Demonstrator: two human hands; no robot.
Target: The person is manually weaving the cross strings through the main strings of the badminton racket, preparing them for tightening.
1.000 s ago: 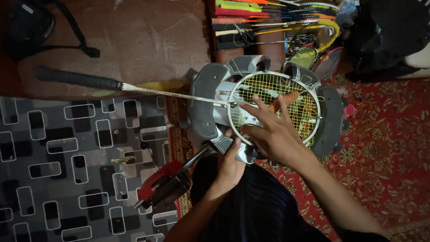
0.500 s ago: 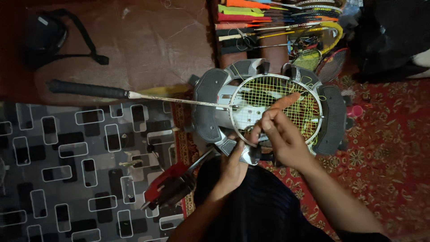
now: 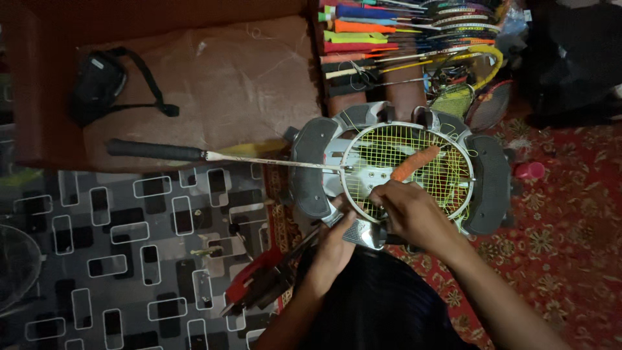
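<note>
A patterned grey floor mat (image 3: 129,259) with white rectangles fills the lower left of the frame, and a red carpet (image 3: 564,240) covers the lower right. A brown cushion (image 3: 214,84) lies across the upper middle, with a black pouch (image 3: 97,84) and strap on its left part. At the upper right a heap of spare rackets (image 3: 402,45) shows bright handles. Right of centre sits the grey stringing machine (image 3: 311,168), its curved supports on both sides of the badminton racket (image 3: 408,162). The racket head lies flat in the machine with yellow strings, and its dark handle points toward the left of the frame. An orange tool (image 3: 414,163) rests slanted on the strings. The right hand (image 3: 414,214) lies on the lower edge of the racket head, fingers curled together at the strings; what they pinch I cannot tell. The left hand (image 3: 334,249) sits just below the frame, fingers closed around a metal clamp (image 3: 363,233). Red-handled pliers (image 3: 256,282) lie at lower centre.
</note>
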